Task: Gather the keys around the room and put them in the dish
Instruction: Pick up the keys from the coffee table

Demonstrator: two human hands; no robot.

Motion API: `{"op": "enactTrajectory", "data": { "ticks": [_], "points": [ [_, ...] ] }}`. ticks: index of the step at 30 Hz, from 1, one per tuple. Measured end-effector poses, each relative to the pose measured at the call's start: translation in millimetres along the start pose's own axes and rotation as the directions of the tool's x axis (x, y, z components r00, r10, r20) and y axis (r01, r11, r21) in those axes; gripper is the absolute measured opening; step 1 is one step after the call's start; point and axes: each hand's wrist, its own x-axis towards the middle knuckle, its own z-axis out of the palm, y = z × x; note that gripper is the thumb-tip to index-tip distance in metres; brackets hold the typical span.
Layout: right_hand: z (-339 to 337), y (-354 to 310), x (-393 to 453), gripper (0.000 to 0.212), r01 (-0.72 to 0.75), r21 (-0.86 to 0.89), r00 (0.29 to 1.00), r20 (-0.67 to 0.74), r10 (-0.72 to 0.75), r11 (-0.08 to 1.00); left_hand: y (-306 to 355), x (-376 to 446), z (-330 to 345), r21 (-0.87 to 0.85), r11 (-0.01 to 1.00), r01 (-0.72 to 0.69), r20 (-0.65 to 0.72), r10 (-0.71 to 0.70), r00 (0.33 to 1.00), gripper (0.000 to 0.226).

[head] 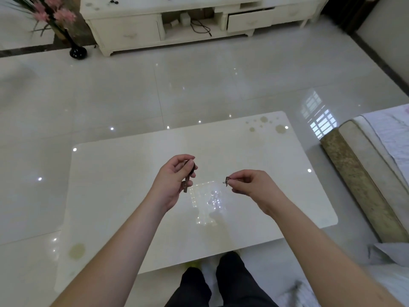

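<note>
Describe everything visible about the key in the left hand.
The key has a dark rounded head and a dull brownish metal blade. It hangs nearly upright, blade pointing down, above the glossy white table without touching it. The left hand pinches its head between thumb and fingertips. Its teeth are too small to make out.

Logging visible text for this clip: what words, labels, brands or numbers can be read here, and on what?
None can be read.
Key in left hand: no marking legible, too small.
Key in right hand: too small and mostly hidden.
Table: only stains and glare.
Cabinet: no lettering visible.
</note>
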Motion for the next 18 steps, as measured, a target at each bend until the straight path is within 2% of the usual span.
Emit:
{"op": "enactTrajectory", "data": {
  "ticks": [3, 6, 12, 14, 16, 18],
  "points": [
    [8.8, -8.0, -14.1, 0.015, 0.065, -0.090, 0.998, -0.007, -0.066, 0.994, 11.5, -11.3, -4.3, 0.018, 1.000, -0.017, 0.021, 0.017, 1.000, 0.008],
    [15.4, -16.2, -26.1, 0.020, 0.105, -0.067, 0.992, -0.056, -0.109, 0.992, 20.7, -17.3, -10.2, 0.039, 0.998, -0.041, 0.047, 0.039, 0.998, 0.010],
    [28.2, -28.0, -43.2, 0.005, 0.109, -0.050, 0.984, -0.137, -0.114, 0.993, 39.8, -23.3, -11.7, 0.096, 0.990, -0.108, 0.161, 0.091, 0.983, 0.017],
    [31.8, -30.3, -45.3, 0.009, 0.129, 0.056, 0.984, -0.133, -0.120, 0.990, 44.1, -25.3, -6.4, 0.127, 0.987, -0.099, 0.203, 0.072, 0.977, 0.017],
    [33.2, -33.4, -48.8, 0.013, 0.102, 0.236, 0.993, -0.090, -0.083, 0.966, 46.6, -27.6, -0.4, 0.165, 0.984, -0.073, 0.243, 0.031, 0.970, 0.015],
    [31.6, -35.6, -53.8, 0.015, 0.075, 0.324, 0.995, -0.093, -0.048, 0.943, 46.4, -29.3, 4.6, 0.192, 0.979, -0.062, 0.281, 0.006, 0.960, 0.015]
  ]
}}
